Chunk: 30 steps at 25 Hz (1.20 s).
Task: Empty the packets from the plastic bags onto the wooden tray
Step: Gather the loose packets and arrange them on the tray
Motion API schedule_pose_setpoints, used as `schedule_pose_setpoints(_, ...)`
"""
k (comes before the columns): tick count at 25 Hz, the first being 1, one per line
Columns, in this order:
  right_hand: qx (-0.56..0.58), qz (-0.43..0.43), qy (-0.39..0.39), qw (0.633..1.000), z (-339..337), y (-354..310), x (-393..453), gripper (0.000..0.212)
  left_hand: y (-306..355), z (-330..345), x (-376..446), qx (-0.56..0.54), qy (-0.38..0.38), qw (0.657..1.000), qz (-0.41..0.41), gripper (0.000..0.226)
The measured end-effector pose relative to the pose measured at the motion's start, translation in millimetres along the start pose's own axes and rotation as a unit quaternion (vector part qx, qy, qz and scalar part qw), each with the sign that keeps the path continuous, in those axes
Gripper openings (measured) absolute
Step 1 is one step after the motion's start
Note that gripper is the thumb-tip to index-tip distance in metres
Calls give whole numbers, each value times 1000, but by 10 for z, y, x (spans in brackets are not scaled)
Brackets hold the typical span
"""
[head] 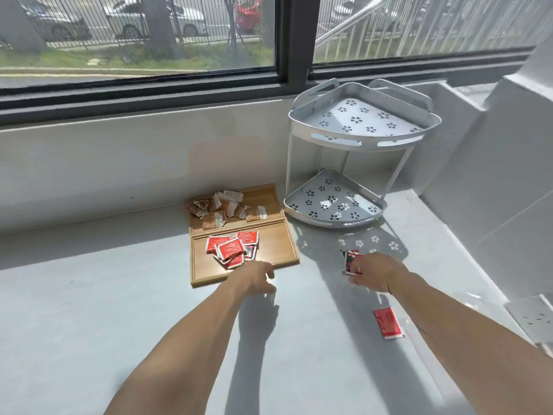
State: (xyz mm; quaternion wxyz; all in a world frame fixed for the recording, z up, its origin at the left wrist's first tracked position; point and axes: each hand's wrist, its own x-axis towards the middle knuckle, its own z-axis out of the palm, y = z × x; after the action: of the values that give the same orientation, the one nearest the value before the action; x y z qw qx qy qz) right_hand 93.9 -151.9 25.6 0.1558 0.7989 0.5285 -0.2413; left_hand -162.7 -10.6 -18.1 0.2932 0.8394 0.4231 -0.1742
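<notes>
A wooden tray [278,244] with two compartments lies on the grey counter. Its far compartment holds several brown packets [223,208]; its near one holds a heap of red packets [232,248]. My left hand [256,280] hovers at the tray's near right corner, fingers loosely curled and holding nothing. To the right of the tray, my right hand [375,274] grips a few red packets [349,260] just above the counter. One loose red packet [388,322] lies on the counter near my right forearm. No plastic bag is visible.
A white two-tier corner rack [363,139] with flower-shaped holes stands behind my right hand against the wall. A window ledge [119,151] runs along the back. A white wall socket [535,320] sits at the right edge.
</notes>
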Motion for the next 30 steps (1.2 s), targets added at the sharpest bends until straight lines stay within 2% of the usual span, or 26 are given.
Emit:
schedule_pose_setpoints(5,11,47,-19,999,237,549,-254,42,553,218,166,30,-11,999,40,41)
schedule_pose_setpoints(10,0,19,-17,1000,492,809,-313,44,1018,334,351,58,-3,996,64,41)
schedule_pose_setpoints(16,-53,-53,4,997,737,856,-268,43,1410,364,679,86,-40,994,51,44)
schedule_pose_setpoints(19,-66,-119,29,990,817,819,-251,44,1615,379,845,118,-7,991,60,44)
schedule_pose_setpoints(23,-62,-162,33,984,886,806,-219,52,1904,493,1002,159,94,979,92,49)
schedule_pose_setpoints(30,-49,-175,-1,983,841,847,60,42,2056,585,1127,150,106,978,96,39)
